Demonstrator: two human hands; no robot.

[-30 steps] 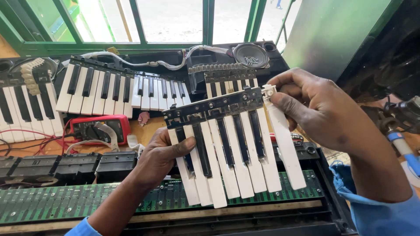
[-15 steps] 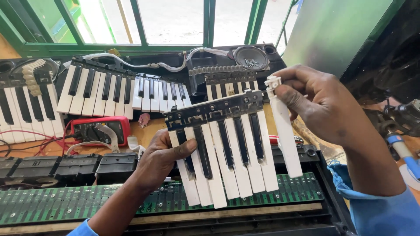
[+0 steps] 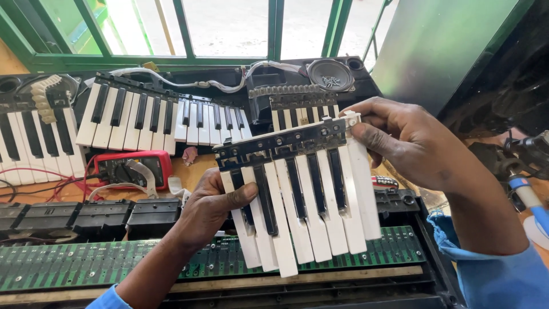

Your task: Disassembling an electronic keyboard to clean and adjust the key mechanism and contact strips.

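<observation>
Detached black-and-white plastic keyboard key section (image 3: 303, 194) is being held up between both hands above the long green circuit board (image 3: 103, 266) of the opened black keyboard case (image 3: 320, 286), its black rail running left to right and tilting upward toward the right, its keys hanging toward the person. The left hand (image 3: 214, 209) is clamping the lower left corner with the thumb lying across the first keys, while the right hand (image 3: 409, 143) is pinching the upper right end of the rail, so each grip is closed on the section. On the cluttered bench beyond, a red multimeter (image 3: 128, 169), further loose key sections (image 3: 137, 114) and a round speaker (image 3: 330, 74) are lying under a green-framed window (image 3: 274, 28).
</observation>
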